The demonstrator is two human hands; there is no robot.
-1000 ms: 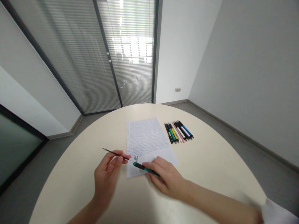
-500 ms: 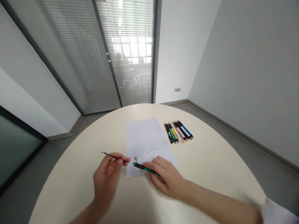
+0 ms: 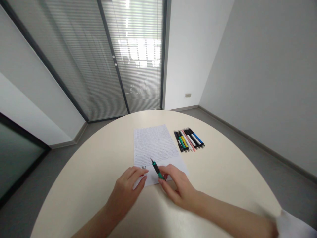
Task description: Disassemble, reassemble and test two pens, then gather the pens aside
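My right hand (image 3: 177, 185) holds a green and black pen (image 3: 156, 169) between thumb and fingers. The pen is tilted, its thin metal tip pointing up and to the left over the paper. Close by on the left, my left hand (image 3: 128, 185) reaches over the lower left edge of the written sheet of paper (image 3: 156, 142). Its thumb and fingers are apart, with nothing visible between them. Just past its fingertips lie small dark pen parts (image 3: 143, 167) on the sheet, too small to make out exactly.
To the right of the sheet lies a row of several pens (image 3: 189, 140) in black, green, yellow, white, pink and blue. Everything rests on a round cream table (image 3: 223, 175). Behind it stand a glass partition with blinds (image 3: 143, 86) and white walls.
The thin refill that my left hand held at the pen's front end now sits in the pen, its tip sticking out. The pen has turned upward, and my left hand has moved right, toward the small parts.
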